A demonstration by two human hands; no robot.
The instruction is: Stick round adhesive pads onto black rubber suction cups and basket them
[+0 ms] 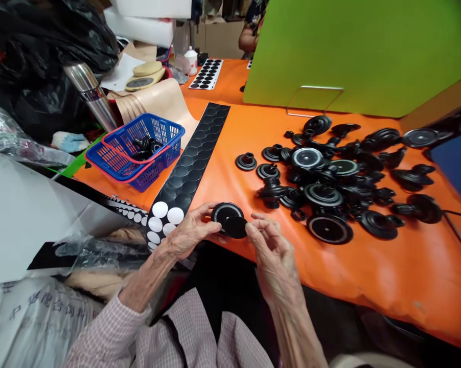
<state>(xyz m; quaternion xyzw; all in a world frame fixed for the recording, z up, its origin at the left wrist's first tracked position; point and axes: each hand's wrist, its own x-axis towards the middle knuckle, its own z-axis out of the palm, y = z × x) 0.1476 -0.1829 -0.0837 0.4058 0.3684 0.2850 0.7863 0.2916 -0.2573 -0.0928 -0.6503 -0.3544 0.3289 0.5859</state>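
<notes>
Near the table's front edge my left hand (192,229) grips a round black suction-cup-like part (223,208) by its rim, its flat face turned up and showing a paler ring. Pinched at its edge by my right hand (271,243), a thin black round sticker (235,228) overlaps the lower right of that face. Whether the sticker touches the part I cannot tell. Left of my hands runs a long sheet of black round stickers (194,158), with bare white circles (160,209) at its near end.
Many similar black parts (322,194) lie heaped on the orange table (368,276) to the right. A blue basket (173,134) with some black pieces stands at left, near a steel flask (87,87). A green board (353,56) rises behind; beyond it shows another person's arm (248,40).
</notes>
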